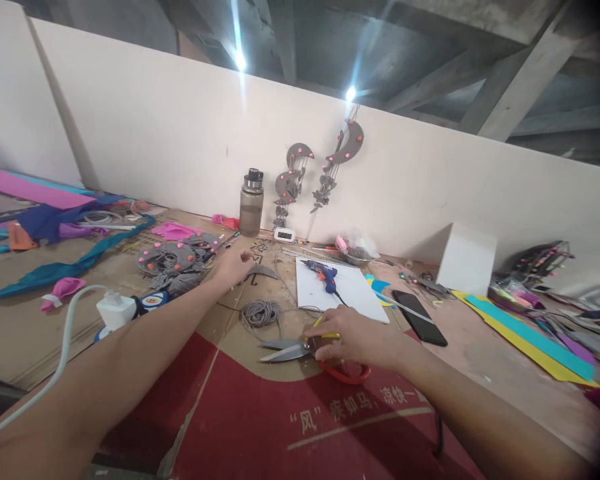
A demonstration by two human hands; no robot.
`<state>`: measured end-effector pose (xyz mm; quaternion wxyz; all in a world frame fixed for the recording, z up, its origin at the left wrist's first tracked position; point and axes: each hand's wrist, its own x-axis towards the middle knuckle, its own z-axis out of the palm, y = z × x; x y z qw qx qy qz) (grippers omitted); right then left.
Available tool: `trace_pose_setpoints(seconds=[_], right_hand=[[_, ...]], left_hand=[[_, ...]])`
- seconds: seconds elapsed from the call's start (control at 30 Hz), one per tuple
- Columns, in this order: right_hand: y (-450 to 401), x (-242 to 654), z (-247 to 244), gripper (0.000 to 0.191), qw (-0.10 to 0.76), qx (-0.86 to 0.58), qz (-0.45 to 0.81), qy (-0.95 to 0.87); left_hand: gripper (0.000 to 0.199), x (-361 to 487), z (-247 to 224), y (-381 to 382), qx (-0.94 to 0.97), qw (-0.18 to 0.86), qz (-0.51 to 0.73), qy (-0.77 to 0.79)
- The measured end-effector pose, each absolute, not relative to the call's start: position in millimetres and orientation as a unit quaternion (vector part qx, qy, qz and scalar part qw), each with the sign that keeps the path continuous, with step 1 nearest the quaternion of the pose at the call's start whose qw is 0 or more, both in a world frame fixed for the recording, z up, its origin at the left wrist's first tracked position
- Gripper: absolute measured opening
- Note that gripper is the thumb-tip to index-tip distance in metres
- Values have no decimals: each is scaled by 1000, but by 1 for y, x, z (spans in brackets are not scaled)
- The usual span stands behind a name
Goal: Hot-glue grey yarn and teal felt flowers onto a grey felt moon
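Note:
Near the middle of the table, my right hand is closed on scissors with yellow and red handles; their blades point left and stand slightly apart. My left hand reaches further forward, fingers curled together beside a grey crescent piece; whether it touches the piece is unclear. Between the hands lies a coil of grey cord. A blue glue gun rests on white paper behind my right hand. Left of my left hand is a pile of grey pieces with pink and orange dots.
A bottle and small clock stand by the white wall. A black phone lies right of the paper. At left are a white plug with its cable and coloured felt. Grey moon decorations hang on the wall.

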<state>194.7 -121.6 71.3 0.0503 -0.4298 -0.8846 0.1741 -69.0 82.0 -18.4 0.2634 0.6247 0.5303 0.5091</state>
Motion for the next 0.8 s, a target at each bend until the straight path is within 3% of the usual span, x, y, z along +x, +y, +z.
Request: trace_pose_setpoints(seconds=[0.2,0.57,0.8], right_hand=[[-101,184,71,25,166,-459,81,-869],[-60,127,17,16,379,-351,109,-849],[-69,125,-5,15,376,-304,90,-871]], left_hand=[[24,-73,-22,86,609,223,511,565],[15,-45,10,64,666,164,465,559],[21,-38,-15,43,683,125,480,536]])
